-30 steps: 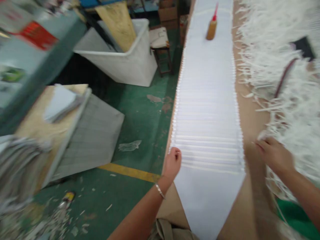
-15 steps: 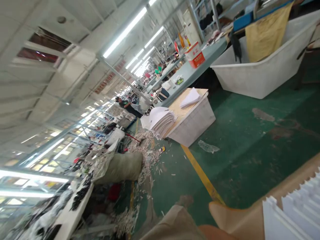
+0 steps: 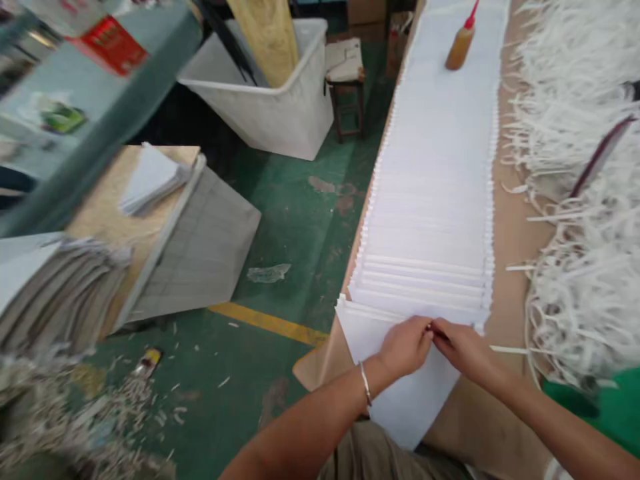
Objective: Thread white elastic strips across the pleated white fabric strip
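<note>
Far along the brown worktop (image 3: 513, 220), an amber bottle (image 3: 459, 48) with red nozzle, upright. To the right, a big heap of white strips (image 3: 580, 133). Below on the green floor (image 3: 295, 227), a white tub (image 3: 273, 117), a small stool (image 3: 346, 77), a yellow line (image 3: 265, 321).

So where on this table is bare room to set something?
Free: the brown strip between the row of white sheets and the heap of white strips; the brown patch by the right hand. Crowded: the heap, the row up to the bottle, and where the left hand works.
</note>
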`<state>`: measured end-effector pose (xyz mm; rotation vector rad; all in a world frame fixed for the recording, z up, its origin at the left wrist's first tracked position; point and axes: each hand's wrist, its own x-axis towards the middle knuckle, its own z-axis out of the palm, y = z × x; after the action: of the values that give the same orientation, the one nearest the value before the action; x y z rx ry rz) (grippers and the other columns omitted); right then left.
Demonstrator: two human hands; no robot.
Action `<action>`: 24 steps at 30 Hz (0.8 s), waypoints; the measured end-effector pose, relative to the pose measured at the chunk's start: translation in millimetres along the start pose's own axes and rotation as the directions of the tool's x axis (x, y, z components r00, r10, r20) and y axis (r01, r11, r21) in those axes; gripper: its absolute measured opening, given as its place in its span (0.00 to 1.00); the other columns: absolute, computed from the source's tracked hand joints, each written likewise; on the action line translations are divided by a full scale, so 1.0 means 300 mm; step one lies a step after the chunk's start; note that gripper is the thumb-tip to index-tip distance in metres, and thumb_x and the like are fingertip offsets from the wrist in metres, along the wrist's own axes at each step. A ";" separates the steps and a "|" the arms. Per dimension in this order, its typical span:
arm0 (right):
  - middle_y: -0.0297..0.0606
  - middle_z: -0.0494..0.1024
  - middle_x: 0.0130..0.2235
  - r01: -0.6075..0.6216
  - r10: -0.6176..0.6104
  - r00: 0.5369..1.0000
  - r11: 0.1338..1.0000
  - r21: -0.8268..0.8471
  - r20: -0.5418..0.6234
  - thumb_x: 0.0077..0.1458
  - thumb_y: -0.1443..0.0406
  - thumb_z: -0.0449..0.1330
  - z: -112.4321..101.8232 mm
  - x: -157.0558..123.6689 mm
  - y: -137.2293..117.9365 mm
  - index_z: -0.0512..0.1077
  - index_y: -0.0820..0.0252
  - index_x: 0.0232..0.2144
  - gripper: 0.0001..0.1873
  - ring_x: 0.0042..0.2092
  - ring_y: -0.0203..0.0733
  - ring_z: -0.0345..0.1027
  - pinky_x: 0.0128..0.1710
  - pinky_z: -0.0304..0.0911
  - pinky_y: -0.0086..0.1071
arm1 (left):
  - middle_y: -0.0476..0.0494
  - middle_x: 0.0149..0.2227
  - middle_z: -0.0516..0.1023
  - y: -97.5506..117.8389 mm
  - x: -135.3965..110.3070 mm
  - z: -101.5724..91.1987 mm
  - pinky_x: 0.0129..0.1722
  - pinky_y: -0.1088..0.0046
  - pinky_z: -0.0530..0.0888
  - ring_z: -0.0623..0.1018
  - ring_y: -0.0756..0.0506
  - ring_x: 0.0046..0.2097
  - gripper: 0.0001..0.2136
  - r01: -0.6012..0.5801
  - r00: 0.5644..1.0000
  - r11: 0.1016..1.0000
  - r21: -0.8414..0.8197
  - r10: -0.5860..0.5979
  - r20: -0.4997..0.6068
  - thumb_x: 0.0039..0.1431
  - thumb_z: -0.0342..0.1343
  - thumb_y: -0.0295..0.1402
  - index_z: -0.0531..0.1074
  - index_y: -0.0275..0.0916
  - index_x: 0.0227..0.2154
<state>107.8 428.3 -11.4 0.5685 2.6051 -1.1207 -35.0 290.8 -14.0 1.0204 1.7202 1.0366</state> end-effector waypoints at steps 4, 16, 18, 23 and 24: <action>0.36 0.78 0.29 -0.102 0.105 0.994 0.988 0.117 -0.013 0.65 0.56 0.52 -0.006 0.070 -0.071 0.68 0.55 0.33 0.12 0.31 0.45 0.73 0.31 0.59 0.34 | 0.44 0.28 0.76 -0.006 0.022 -0.091 0.36 0.66 0.73 0.75 0.45 0.31 0.10 0.193 0.977 0.971 -0.142 -0.178 0.115 0.63 0.53 0.38 0.75 0.39 0.33; 0.38 0.82 0.34 -0.170 0.232 0.963 0.919 0.355 -0.139 0.58 0.48 0.57 -0.190 0.137 0.234 0.79 0.58 0.33 0.21 0.36 0.45 0.73 0.37 0.65 0.35 | 0.53 0.19 0.67 -0.115 0.141 -0.378 0.24 0.77 0.61 0.64 0.52 0.23 0.12 0.332 0.908 0.928 -0.168 -0.363 -0.209 0.55 0.56 0.41 0.68 0.38 0.23; 0.37 0.81 0.32 -0.219 0.308 0.929 0.905 0.364 -0.207 0.56 0.48 0.59 -0.235 0.140 0.323 0.79 0.58 0.33 0.21 0.34 0.44 0.72 0.35 0.65 0.34 | 0.53 0.19 0.67 -0.133 0.171 -0.431 0.25 0.76 0.63 0.66 0.52 0.23 0.11 0.336 0.889 0.938 -0.086 -0.346 -0.301 0.55 0.55 0.39 0.67 0.38 0.23; 0.31 0.72 0.24 -0.299 0.461 0.837 0.837 0.459 -0.296 0.52 0.48 0.63 -0.279 0.182 0.431 0.76 0.59 0.31 0.19 0.26 0.37 0.63 0.27 0.58 0.31 | 0.52 0.23 0.70 -0.168 0.263 -0.490 0.31 0.76 0.67 0.70 0.50 0.28 0.09 0.361 0.848 0.928 0.093 -0.285 -0.446 0.56 0.55 0.36 0.68 0.38 0.23; 0.31 0.71 0.22 -0.306 0.486 0.824 0.814 0.493 -0.292 0.52 0.48 0.63 -0.279 0.197 0.438 0.75 0.59 0.30 0.19 0.25 0.37 0.61 0.26 0.57 0.31 | 0.52 0.24 0.71 -0.175 0.282 -0.492 0.33 0.76 0.67 0.70 0.50 0.29 0.09 0.368 0.845 0.922 0.121 -0.276 -0.459 0.56 0.55 0.36 0.68 0.38 0.24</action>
<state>107.3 587.2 -61.0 1.5317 2.3421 -1.5538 -208.6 319.4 -41.8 0.6046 2.3139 0.9203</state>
